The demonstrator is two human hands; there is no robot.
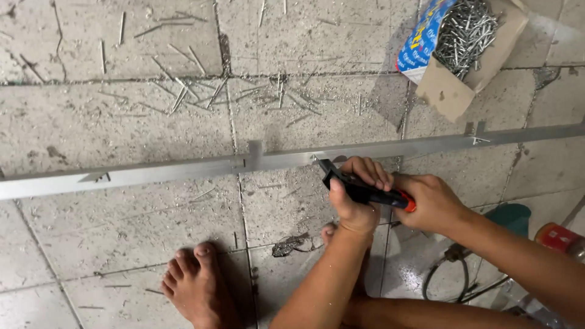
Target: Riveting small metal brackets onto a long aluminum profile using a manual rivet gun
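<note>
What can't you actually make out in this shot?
Head view only:
- Tool: its middle is hidden by the left hand and right hand; the tip's contact with the metal strip is too small to judge.
- Metal strip: both ends are cut off by the frame edges.
- Box of nails: its top is cut off.
- Red-capped object: cut off at the right edge.

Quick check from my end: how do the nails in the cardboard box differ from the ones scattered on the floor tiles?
The nails in the box are heaped in one dense tangle inside the tilted open cardboard box; the loose nails lie flat and spread out singly across the floor tiles. The boxed ones look bright and shiny, the loose ones duller among the dust. Both sets lie beyond the long metal strip, away from the hands.
</note>
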